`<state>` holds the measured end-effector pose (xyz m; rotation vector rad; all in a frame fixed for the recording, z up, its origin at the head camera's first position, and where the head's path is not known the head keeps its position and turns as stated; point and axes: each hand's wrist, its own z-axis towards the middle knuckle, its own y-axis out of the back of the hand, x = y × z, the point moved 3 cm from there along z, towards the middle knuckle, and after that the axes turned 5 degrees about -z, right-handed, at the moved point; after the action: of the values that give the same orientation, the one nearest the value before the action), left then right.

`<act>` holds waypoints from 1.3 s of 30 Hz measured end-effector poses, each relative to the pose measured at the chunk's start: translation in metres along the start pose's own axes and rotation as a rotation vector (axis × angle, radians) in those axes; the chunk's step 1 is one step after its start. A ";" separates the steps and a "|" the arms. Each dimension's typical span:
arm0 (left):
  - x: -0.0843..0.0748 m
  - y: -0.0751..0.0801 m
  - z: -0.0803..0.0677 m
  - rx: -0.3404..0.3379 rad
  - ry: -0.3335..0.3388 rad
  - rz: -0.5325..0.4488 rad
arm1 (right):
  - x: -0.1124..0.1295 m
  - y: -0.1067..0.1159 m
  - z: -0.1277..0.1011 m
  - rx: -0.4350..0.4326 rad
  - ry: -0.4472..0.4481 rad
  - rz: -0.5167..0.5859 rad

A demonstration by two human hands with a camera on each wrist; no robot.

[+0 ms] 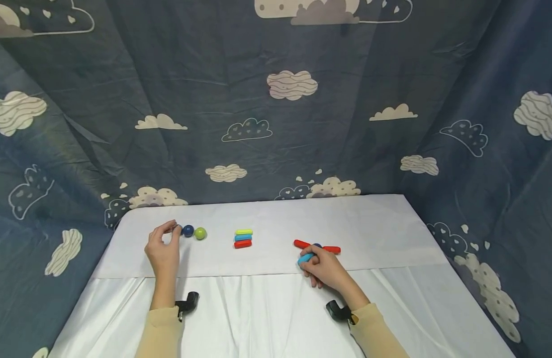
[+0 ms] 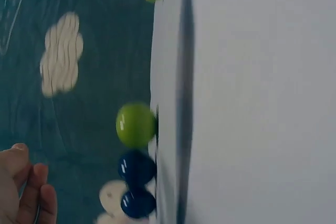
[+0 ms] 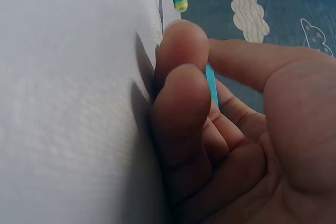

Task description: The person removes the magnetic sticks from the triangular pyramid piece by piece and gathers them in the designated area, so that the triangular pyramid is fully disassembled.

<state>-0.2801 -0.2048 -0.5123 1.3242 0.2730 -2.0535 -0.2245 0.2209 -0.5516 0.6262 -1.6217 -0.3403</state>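
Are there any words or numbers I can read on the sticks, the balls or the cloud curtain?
None: no words or numbers show in any view.
The blue cloud-print curtain has only drawings.
The shiny green ball, the two dark blue balls and the stacked yellow, blue and red sticks are plain.

I see open white tabletop (image 1: 374, 223) toward 1 o'clock; the stacked yellow, blue and red sticks (image 1: 243, 238) block 12 o'clock, balls (image 1: 194, 231) crowd 10 o'clock, and red sticks (image 1: 317, 246) sit just beyond my right hand (image 1: 322, 268).
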 end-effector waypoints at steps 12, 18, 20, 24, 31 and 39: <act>-0.062 -0.091 -0.086 0.747 -0.158 -0.002 | 0.004 -0.003 -0.003 -0.022 0.026 -0.097; -0.066 -0.130 -0.126 1.016 -0.038 0.055 | 0.008 -0.004 -0.003 -0.066 0.049 -0.220; -0.066 -0.141 -0.134 1.032 -0.049 0.072 | 0.009 -0.004 -0.003 -0.066 0.072 -0.255; -0.067 -0.156 -0.144 1.027 -0.119 0.109 | 0.010 -0.004 -0.003 -0.055 0.119 -0.307; -0.067 -0.160 -0.148 0.994 -0.148 0.117 | 0.006 -0.003 0.000 -0.065 0.136 -0.217; -0.067 -0.159 -0.153 1.026 -0.092 0.094 | -0.006 0.006 0.006 -0.188 0.066 -0.045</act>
<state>-0.2520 0.0207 -0.5533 1.7187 -0.9943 -2.2182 -0.2310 0.2285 -0.5537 0.5255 -1.4941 -0.4944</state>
